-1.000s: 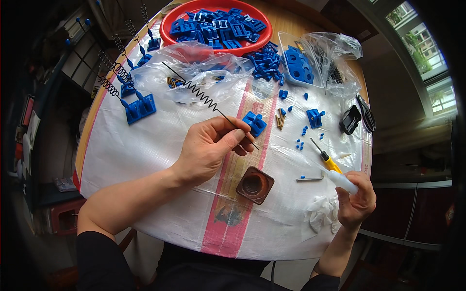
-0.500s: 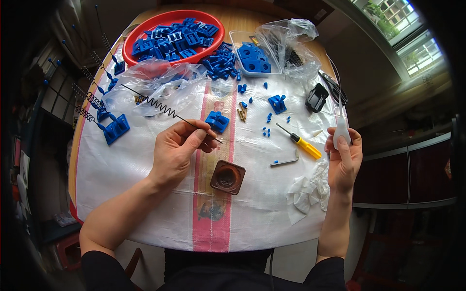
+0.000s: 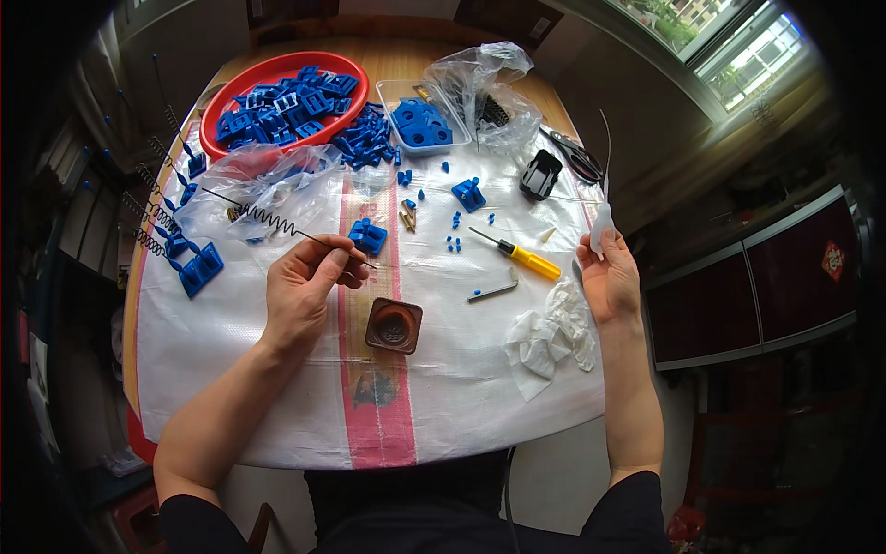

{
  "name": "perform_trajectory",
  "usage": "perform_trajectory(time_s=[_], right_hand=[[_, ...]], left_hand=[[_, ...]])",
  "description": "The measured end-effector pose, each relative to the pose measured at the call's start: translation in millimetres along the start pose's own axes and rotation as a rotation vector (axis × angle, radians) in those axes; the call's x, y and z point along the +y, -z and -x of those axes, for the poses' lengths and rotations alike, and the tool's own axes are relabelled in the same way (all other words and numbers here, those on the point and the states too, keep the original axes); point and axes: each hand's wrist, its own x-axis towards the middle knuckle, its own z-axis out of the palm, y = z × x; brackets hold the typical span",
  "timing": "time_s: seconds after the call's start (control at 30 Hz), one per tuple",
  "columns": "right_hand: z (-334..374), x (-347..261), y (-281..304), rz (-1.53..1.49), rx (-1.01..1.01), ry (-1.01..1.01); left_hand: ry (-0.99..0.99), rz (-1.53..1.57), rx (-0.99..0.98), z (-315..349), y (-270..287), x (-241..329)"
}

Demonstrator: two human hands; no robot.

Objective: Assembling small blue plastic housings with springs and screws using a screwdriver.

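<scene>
My left hand (image 3: 303, 284) pinches the straight lower end of a black wire with a coiled spring section (image 3: 268, 220), its far end slanting up and left. In my right hand (image 3: 613, 279) is a small white squeeze bottle (image 3: 603, 229), upright, with a long thin nozzle. Just beyond my left fingertips lies a blue plastic bracket (image 3: 368, 236). A brown square dish (image 3: 395, 325) sits on the white sheet below that hand. At the left edge stand several blue bases (image 3: 200, 270) with coiled wires fixed in them.
A red basin (image 3: 211, 127) and a clear box (image 3: 461, 146) hold blue parts at the back. A yellow screwdriver (image 3: 532, 260), a hex key (image 3: 493, 293), brass pieces (image 3: 407, 218) and another blue bracket (image 3: 469, 194) lie mid-table. Crumpled tissue (image 3: 552, 334) and scissors (image 3: 577, 159) are rightward.
The whole view has shifted, so the table's things appear further left. My left hand keeps its pinch on the spring wire, and my right hand still holds the bottle, its thumb moved toward the bottle's side.
</scene>
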Motion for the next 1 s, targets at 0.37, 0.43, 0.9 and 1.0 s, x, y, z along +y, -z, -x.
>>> perform_trajectory(time_s=[0.37, 0.43, 0.9, 1.0], right_hand=[[-30, 5, 43, 0.113, 0.084, 0.106], [-33, 6, 41, 0.146, 0.075, 0.127], [-61, 12, 34, 0.461, 0.062, 0.047], [-67, 11, 33, 0.676, 0.063, 0.12]], left_hand=[[-0.037, 0.006, 0.004, -1, -4, 1], [-0.04, -0.002, 0.004, -1, -4, 0], [-0.033, 0.004, 0.013, -2, -2, 1], [-0.035, 0.007, 0.015, -1, -2, 2]])
